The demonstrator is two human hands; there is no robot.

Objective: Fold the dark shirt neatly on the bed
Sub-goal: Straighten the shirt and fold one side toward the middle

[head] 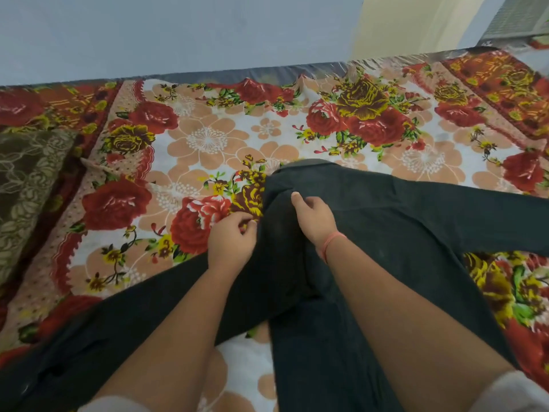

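Note:
The dark shirt (386, 227) lies spread on the flowered bed sheet (208, 138), collar end away from me, one sleeve running off to the right and one toward the lower left. My left hand (231, 242) pinches the shirt's left edge near the shoulder, fingers closed on the cloth. Just below the collar, my right hand (315, 215) rests on top of the shirt with fingers curled and thumb raised; a pink band circles its wrist. My forearms hide part of the shirt's body.
A brown patterned pillow (26, 185) lies at the bed's left side. The bed's far edge (237, 74) meets a pale blue wall. A cream curtain (416, 22) hangs at the upper right.

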